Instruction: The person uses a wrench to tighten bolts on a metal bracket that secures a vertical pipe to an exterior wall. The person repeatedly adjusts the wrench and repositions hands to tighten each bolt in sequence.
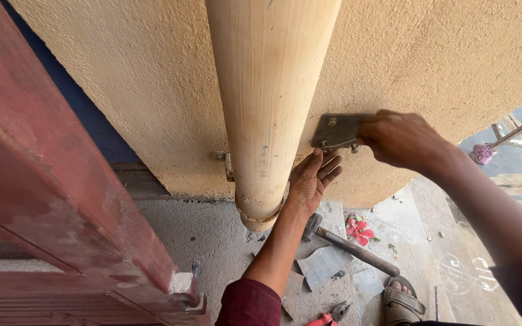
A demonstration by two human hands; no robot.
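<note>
Clamp plate [337, 131] being set on wall beside pipe [265, 102]
R hand [401, 140] closed on plate; L hand [310, 179] open below it, holding nothing; next: fix w/ screws

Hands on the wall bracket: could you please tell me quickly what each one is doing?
Left hand: open, palm cupped under the metal bracket.
Right hand: closed on the bracket's edge.

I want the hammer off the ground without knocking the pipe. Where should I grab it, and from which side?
Probably best by the far end of its handle, coming from the right. The hammer lies flat on the ground, its head tucked beside the left hand's forearm under the pipe, while the handle end points right into open space.
</note>
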